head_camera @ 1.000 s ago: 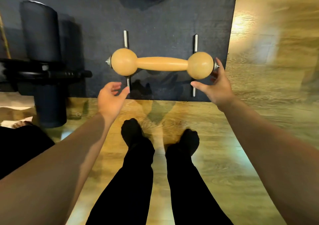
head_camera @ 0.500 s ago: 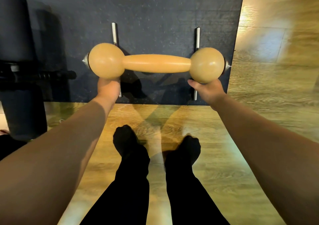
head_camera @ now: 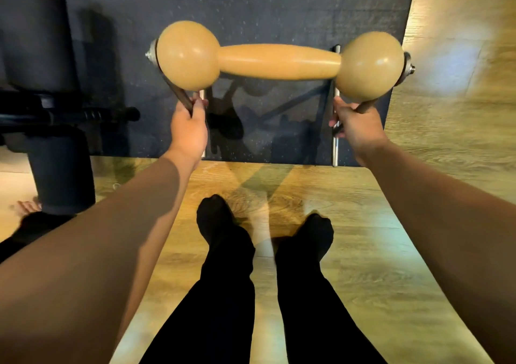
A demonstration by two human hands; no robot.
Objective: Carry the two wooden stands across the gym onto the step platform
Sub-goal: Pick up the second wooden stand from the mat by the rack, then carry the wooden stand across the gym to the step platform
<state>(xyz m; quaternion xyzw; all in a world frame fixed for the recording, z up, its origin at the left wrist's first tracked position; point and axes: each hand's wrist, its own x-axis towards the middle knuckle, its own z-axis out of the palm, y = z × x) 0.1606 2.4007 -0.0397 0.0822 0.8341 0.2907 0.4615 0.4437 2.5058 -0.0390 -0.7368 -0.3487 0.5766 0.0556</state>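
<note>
Your left hand [head_camera: 187, 129] and right hand [head_camera: 356, 125] are each closed round a dark leg of the wooden stand [head_camera: 276, 60], arms outstretched. The balls hide the upper legs. The stand hangs over the dark mat [head_camera: 279, 6], its handle running left to right.

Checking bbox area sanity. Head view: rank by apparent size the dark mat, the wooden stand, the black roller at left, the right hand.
1. dark mat, largest by far.
2. black roller, cut off by the frame edge.
3. wooden stand; close to the roller, and lifted nearer the camera, so unsure.
4. right hand, smallest.
</note>
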